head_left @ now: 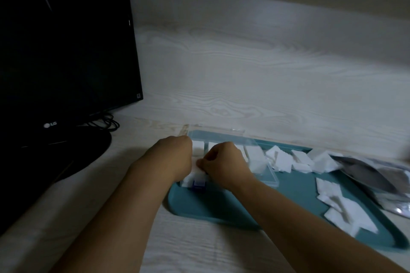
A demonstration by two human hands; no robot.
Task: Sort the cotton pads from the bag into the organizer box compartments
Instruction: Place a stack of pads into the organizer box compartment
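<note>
Pinching a white cotton pad (195, 170) between curled right hand (224, 160) and left hand (177, 157) fingers over the near-left compartment of the organizer box (269, 175), loose pads (288, 159) and bag (372, 175) lying rightward.

place: home desk | evidence: LG monitor (66, 51); cables (106, 123); woodgrain desktop (244, 95)
</note>
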